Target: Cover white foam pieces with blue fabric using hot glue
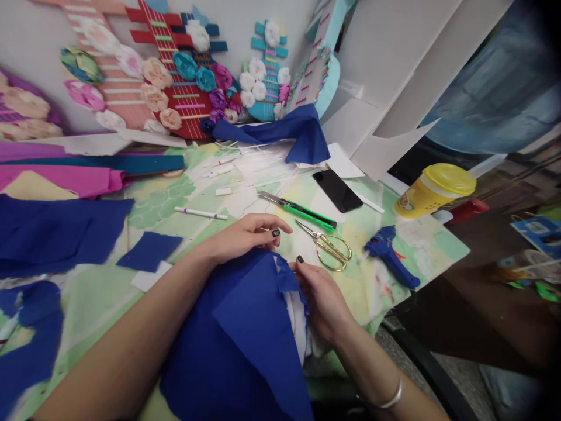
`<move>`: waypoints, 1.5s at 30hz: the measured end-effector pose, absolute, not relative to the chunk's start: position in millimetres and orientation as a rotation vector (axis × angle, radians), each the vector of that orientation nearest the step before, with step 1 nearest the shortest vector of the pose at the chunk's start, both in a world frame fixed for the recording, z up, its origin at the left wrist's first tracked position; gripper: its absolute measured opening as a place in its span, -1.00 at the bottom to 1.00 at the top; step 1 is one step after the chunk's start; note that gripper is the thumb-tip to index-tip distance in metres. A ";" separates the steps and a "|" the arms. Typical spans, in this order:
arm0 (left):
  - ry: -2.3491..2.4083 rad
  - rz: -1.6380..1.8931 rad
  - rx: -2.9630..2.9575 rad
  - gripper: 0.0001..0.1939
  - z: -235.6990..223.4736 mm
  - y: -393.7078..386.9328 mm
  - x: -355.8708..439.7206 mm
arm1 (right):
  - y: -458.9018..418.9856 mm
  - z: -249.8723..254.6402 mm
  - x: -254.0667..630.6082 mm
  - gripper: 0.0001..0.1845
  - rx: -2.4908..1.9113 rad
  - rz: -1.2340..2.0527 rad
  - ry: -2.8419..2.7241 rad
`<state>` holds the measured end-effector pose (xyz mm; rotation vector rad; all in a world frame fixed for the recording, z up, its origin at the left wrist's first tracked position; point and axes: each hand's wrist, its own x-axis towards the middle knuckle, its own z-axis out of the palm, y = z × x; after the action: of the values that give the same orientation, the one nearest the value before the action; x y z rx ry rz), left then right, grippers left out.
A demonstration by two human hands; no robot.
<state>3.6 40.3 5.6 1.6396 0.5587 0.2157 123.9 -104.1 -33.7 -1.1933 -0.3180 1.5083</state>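
A large sheet of dark blue crepe paper (245,345) lies over my lap and the table's near edge. My left hand (243,237) rests on its top edge, fingers curled and pressed onto the paper. My right hand (319,298) grips the sheet's right edge, fingers closed round it, with something white under the paper beside it. Gold-handled scissors (328,245) lie just beyond my right hand. A green-handled utility knife (302,211) lies a little farther off.
A blue glue gun (388,254), a black phone (337,190) and a yellow lidded cup (433,190) sit on the table's right part. More blue paper pieces (56,234) lie left. Paper-flower guitar decorations (184,88) lean on the back wall. White boards (394,76) stand at right.
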 end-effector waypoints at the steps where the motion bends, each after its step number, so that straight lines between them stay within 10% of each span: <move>1: 0.572 0.244 1.628 -0.72 5.0 40.7 3.3 | -105.7 -33.5 121.7 -0.69 -1.155 1.522 -0.264; 13: 0.653 0.296 1.556 -0.68 2.3 39.8 4.9 | -118.0 -37.6 104.6 -0.59 -1.303 1.174 -0.685; 24: 0.643 0.323 1.571 -0.69 -3.2 49.2 -1.9 | -127.7 -37.3 136.0 -0.68 -0.898 1.551 -0.254; 37: 0.637 0.396 1.553 -0.71 1.2 55.3 -8.1 | -151.2 -30.2 148.7 -0.82 -1.374 0.985 -0.882; 45: 0.670 0.409 1.610 -0.68 0.2 56.4 -10.0 | -165.3 -34.3 129.0 -0.53 -1.480 0.444 -1.594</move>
<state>-10.0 56.4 0.2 1.6105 0.6700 0.4088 129.0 -165.3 -34.3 -1.4804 -1.5941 0.4441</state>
